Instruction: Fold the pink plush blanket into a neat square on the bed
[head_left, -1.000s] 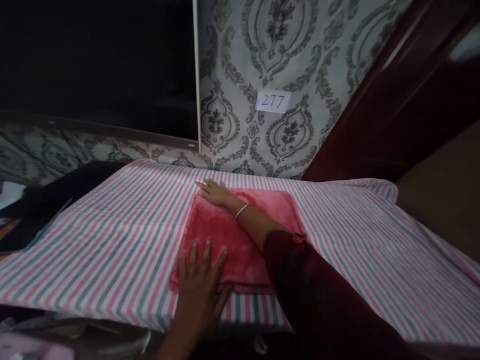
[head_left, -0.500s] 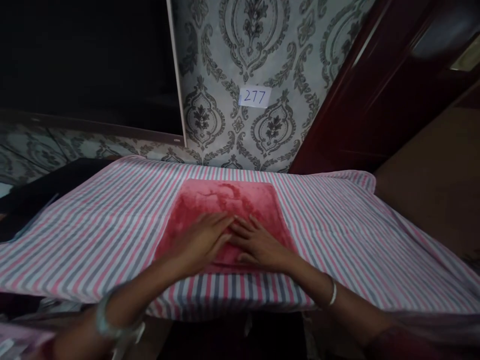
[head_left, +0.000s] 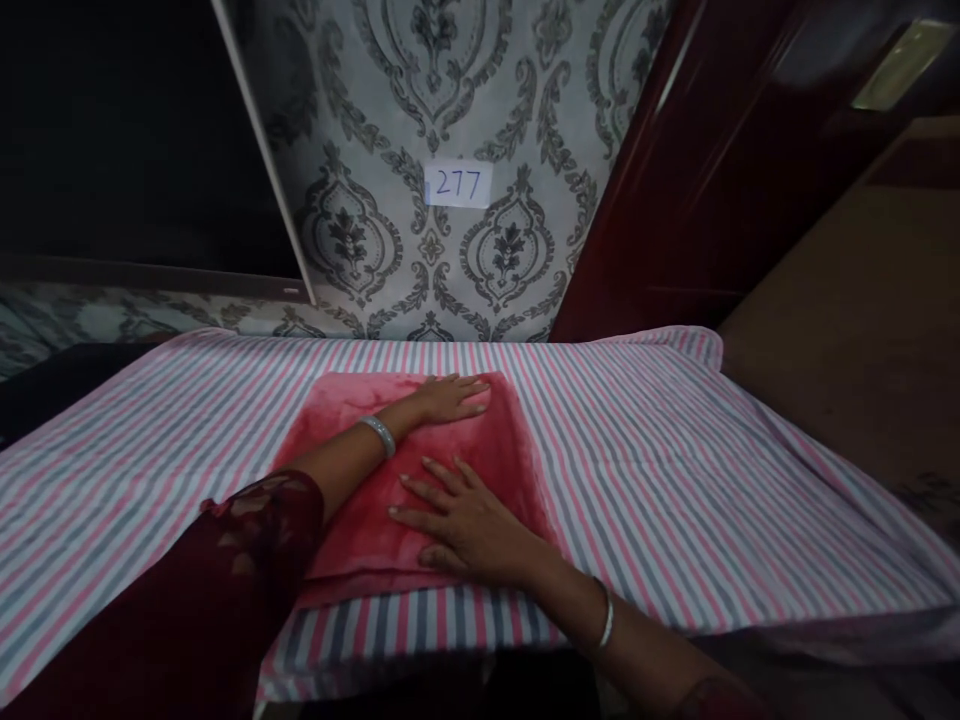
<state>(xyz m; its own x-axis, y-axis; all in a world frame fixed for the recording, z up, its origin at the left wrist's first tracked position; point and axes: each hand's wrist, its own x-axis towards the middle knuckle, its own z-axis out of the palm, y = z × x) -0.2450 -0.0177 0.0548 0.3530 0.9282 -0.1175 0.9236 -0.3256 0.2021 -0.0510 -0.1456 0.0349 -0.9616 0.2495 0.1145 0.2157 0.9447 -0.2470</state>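
A folded red, plush-looking cloth point(head_left: 352, 520) lies flat on a table covered by a striped cloth point(head_left: 637, 470). My left hand point(head_left: 448, 398) rests on its far right part, fingers stretched out to the right. Closer to me, my right hand point(head_left: 465, 525) lies on the red cloth's near right part with its fingers spread. Neither hand grips anything. Folded layers show along the red cloth's near edge. My left forearm covers part of its left side.
A dark screen point(head_left: 135, 140) stands at the back left. Behind the table is a patterned wall point(head_left: 352, 230) bearing a paper label point(head_left: 459, 184) marked 277. At the right back is a dark red glossy door point(head_left: 675, 190).
My left hand has slid away from me to the far part of the red cloth. My right hand has moved slightly nearer and left, its fingers more spread. The view has shifted right.
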